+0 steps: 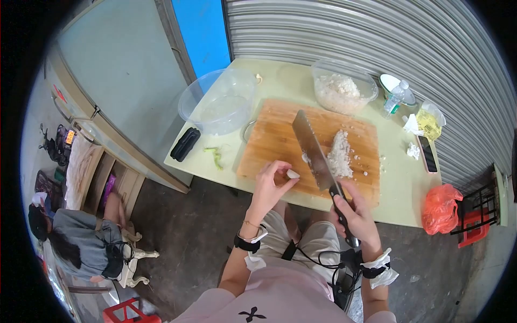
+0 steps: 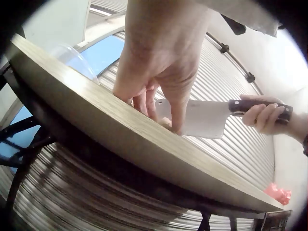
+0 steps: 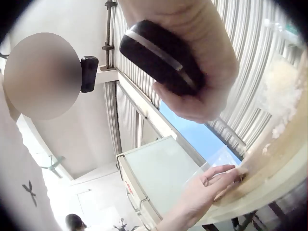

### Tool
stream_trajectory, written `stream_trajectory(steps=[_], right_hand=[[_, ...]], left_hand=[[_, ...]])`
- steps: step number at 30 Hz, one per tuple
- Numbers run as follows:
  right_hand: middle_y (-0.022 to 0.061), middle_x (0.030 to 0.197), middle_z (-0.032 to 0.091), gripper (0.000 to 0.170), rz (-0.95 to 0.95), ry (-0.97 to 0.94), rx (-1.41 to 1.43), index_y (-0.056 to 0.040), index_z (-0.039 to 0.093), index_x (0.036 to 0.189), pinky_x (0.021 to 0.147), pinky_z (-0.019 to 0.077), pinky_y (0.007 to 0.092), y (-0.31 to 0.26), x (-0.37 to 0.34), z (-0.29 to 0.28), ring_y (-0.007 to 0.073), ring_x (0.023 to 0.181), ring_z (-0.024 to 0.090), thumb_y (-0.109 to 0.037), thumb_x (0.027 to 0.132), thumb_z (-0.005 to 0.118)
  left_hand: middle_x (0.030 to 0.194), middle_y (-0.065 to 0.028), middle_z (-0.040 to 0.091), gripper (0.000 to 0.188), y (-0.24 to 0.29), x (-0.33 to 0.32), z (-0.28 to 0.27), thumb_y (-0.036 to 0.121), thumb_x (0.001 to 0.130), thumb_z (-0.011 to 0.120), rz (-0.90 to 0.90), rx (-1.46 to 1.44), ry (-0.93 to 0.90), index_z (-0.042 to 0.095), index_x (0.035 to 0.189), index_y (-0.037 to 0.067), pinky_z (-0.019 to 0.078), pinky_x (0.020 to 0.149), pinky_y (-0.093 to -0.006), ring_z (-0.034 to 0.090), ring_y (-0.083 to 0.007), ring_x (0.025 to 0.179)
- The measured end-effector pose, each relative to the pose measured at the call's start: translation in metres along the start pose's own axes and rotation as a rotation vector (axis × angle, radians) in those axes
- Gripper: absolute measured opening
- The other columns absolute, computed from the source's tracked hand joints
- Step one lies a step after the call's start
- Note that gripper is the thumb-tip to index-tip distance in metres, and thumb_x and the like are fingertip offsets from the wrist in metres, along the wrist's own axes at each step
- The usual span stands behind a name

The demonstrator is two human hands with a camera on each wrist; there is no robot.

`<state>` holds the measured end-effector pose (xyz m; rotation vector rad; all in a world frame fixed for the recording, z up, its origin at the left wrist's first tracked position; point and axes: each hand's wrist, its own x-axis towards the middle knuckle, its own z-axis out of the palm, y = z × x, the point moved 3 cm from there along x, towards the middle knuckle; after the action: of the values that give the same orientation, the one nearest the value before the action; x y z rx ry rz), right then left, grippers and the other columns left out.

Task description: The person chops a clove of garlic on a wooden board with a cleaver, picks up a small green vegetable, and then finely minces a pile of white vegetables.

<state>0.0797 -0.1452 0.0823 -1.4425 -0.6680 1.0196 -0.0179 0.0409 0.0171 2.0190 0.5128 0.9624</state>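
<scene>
My right hand (image 1: 355, 214) grips the black handle of a cleaver (image 1: 314, 151). Its wide blade is raised over the wooden cutting board (image 1: 269, 121), slanting up and to the left in the head view. Near the board's front edge, the thumb and fingers of my left hand (image 1: 266, 188) pinch a small pale white piece (image 1: 292, 174). In the left wrist view the piece (image 2: 165, 121) shows between thumb and fingertips, with the blade behind. To the right of the blade lies a heap of finely chopped white bits (image 1: 339, 156), with crumbs scattered around it.
Behind the board stand a clear plastic bowl (image 1: 188, 105) and a clear tub of white chopped food (image 1: 322, 105). On the right are a water bottle (image 1: 396, 98), a phone (image 1: 427, 154) and a red plastic bag (image 1: 441, 210). A seated person (image 1: 89, 242) is off to the left.
</scene>
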Motion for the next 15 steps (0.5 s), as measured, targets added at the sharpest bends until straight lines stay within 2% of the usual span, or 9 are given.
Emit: stream_trajectory(steps=[2,6,8,9,10,12,13,15], right_hand=[[0.0012,0.058,0.046,0.043,0.041,-0.008,0.012,-0.0115,0.033,0.134,0.034,0.0326,0.0227,0.006,0.003,0.001,0.0078,0.039,0.042,-0.02,0.094,0.048],[0.0008,0.057,0.045,0.043,0.084,0.019,0.039,-0.0114,0.034,0.134,0.034,0.0325,0.0224,0.0,-0.003,0.002,0.0073,0.038,0.041,-0.02,0.094,0.048],[0.0005,0.057,0.045,0.043,0.046,0.012,0.017,-0.011,0.035,0.134,0.034,0.0326,0.0224,-0.002,-0.006,0.003,0.0072,0.039,0.041,-0.02,0.094,0.048],[0.0003,0.056,0.045,0.042,0.005,0.001,-0.006,-0.0107,0.035,0.133,0.034,0.0327,0.0225,-0.004,-0.007,0.004,0.0071,0.039,0.041,-0.02,0.094,0.048],[0.0003,0.056,0.045,0.042,0.003,-0.002,-0.004,-0.0107,0.035,0.133,0.034,0.0327,0.0225,-0.001,-0.006,0.005,0.0071,0.039,0.041,-0.02,0.094,0.048],[0.0001,0.056,0.045,0.043,0.065,-0.004,-0.015,-0.0103,0.036,0.133,0.034,0.0326,0.0223,0.01,-0.001,0.006,0.0072,0.039,0.042,-0.02,0.094,0.049],[0.0001,0.056,0.045,0.043,0.062,-0.011,-0.013,-0.0103,0.036,0.133,0.034,0.0326,0.0223,0.01,0.002,0.008,0.0072,0.039,0.042,-0.02,0.094,0.049],[0.0002,0.057,0.046,0.043,0.048,0.021,-0.027,-0.0108,0.035,0.134,0.034,0.0324,0.0223,0.011,0.005,0.01,0.0076,0.039,0.042,-0.02,0.094,0.049]], left_hand=[[0.084,-0.0053,0.061,0.027,0.0,-0.001,0.0,0.009,0.069,0.075,0.004,-0.01,0.02,0.061,0.091,0.003,0.0453,0.07,-0.0273,0.055,-0.0151,0.075],[0.087,-0.0059,0.063,0.026,-0.001,-0.005,-0.011,0.009,0.07,0.074,-0.057,-0.087,0.071,0.062,0.092,0.002,0.0456,0.073,-0.0258,0.057,-0.0139,0.081],[0.09,-0.008,0.063,0.027,-0.008,-0.005,-0.03,0.011,0.072,0.073,-0.055,-0.127,0.235,0.06,0.093,0.002,0.0467,0.072,-0.0277,0.06,-0.0177,0.081],[0.093,-0.0085,0.062,0.029,-0.006,-0.003,-0.041,0.011,0.071,0.074,-0.076,-0.081,0.19,0.06,0.094,0.002,0.0459,0.076,-0.0307,0.058,-0.0216,0.086],[0.093,-0.0085,0.062,0.029,-0.007,-0.003,-0.045,0.011,0.071,0.074,-0.075,-0.077,0.192,0.06,0.094,0.002,0.0459,0.076,-0.0307,0.058,-0.0216,0.086],[0.098,-0.0089,0.06,0.031,-0.006,-0.005,-0.048,0.014,0.068,0.075,0.014,0.115,0.073,0.061,0.093,0.003,0.0433,0.083,-0.0346,0.054,-0.0255,0.094],[0.101,-0.0091,0.058,0.033,0.0,-0.005,-0.044,0.016,0.066,0.076,0.103,0.18,0.062,0.061,0.093,0.005,0.0399,0.087,-0.0387,0.05,-0.028,0.1],[0.1,-0.0092,0.057,0.034,-0.003,-0.009,-0.029,0.017,0.066,0.077,0.145,0.266,0.093,0.061,0.093,0.005,0.0396,0.087,-0.0392,0.05,-0.0275,0.1]])
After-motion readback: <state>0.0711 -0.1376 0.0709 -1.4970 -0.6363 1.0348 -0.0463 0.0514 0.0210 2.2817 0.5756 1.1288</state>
